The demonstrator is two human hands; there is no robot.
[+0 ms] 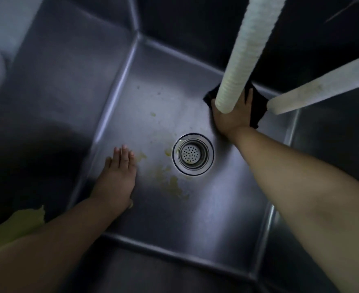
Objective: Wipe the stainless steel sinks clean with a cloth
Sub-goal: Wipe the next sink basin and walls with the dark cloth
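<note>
A deep stainless steel sink [195,218] fills the view, with a round strainer drain [193,154] in its floor. Yellowish smears [174,185] lie on the floor left of and below the drain. My right hand [231,117] presses flat on a black cloth [256,111] at the far right corner of the sink floor; a white hose partly hides the hand. My left hand [119,176] rests flat with straight fingers on the sink floor near the left wall and holds nothing.
Two white ribbed hoses hang into the sink from above, one [244,53] over my right hand, the other [322,87] at the right wall. A yellow-green patch [15,227] shows at the lower left. The sink walls rise steeply on every side.
</note>
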